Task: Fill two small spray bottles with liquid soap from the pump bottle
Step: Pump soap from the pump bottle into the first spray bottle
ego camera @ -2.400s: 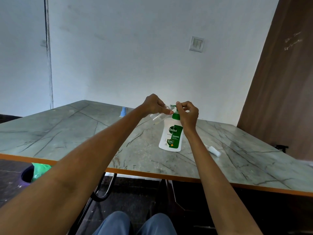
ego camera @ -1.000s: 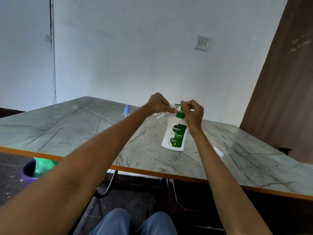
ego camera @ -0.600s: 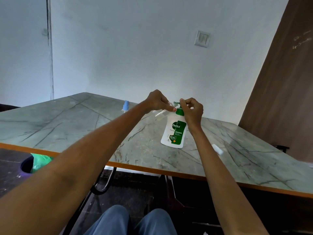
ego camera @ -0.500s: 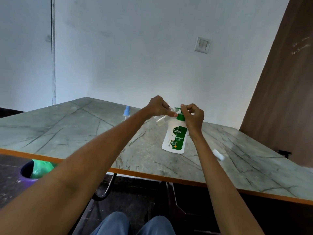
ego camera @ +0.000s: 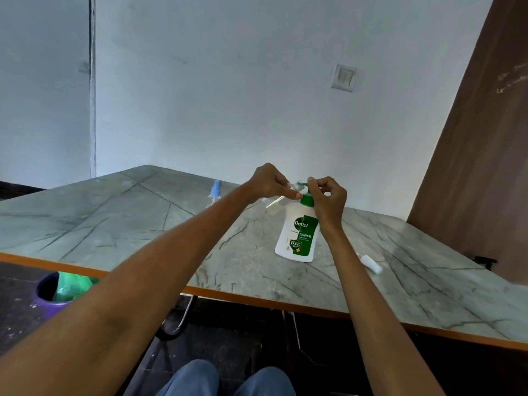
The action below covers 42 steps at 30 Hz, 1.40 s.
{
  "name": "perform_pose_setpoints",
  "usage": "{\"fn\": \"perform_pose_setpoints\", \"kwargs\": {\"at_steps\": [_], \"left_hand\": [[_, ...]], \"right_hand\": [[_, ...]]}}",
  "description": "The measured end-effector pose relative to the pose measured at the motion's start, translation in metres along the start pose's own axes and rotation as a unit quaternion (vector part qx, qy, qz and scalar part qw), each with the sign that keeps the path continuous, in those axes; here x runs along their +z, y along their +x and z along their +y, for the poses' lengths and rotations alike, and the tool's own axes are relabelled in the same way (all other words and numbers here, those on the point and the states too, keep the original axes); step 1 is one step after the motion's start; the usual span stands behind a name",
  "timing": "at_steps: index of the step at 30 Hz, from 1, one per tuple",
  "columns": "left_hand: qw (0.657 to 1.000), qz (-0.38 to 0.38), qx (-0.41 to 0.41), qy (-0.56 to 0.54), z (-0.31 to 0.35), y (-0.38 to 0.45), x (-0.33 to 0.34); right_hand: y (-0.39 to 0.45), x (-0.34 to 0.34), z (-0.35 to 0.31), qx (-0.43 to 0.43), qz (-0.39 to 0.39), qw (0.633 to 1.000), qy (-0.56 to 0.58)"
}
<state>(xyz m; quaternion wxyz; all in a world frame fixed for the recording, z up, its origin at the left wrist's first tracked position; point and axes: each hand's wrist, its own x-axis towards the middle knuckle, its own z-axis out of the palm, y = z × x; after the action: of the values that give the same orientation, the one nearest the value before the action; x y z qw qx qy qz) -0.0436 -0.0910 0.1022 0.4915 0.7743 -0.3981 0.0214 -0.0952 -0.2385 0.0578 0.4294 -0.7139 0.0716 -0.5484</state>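
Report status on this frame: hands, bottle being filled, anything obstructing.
Left hand grips small clear bottle, tilted at pump spout. Right hand on pump head of soap bottle. Blue-capped spray bottle waits behind. Nothing obstructing.

A big table [ego camera: 114,224] has a grey-green stone-look top with dark lines and an orange strip along its near edge. Under the near left corner, on the dark floor [ego camera: 17,324], stands a purple bin [ego camera: 47,300] with a green bag [ego camera: 71,285] in it. Behind the table is a white wall [ego camera: 228,95] with a light switch [ego camera: 343,77]. A brown wooden panel [ego camera: 480,167] stands past the table's right edge.
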Motion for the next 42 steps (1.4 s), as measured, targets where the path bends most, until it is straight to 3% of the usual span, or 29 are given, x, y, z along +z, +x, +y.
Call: {"fn": "perform_pose_setpoints", "kwargs": {"at_steps": [42], "left_hand": [[1.000, 0.006, 0.010, -0.009, -0.0010, 0.0042, -0.0001]], "right_hand": [[0.0018, 0.0043, -0.0046, -0.002, 0.040, 0.999, -0.010]]}}
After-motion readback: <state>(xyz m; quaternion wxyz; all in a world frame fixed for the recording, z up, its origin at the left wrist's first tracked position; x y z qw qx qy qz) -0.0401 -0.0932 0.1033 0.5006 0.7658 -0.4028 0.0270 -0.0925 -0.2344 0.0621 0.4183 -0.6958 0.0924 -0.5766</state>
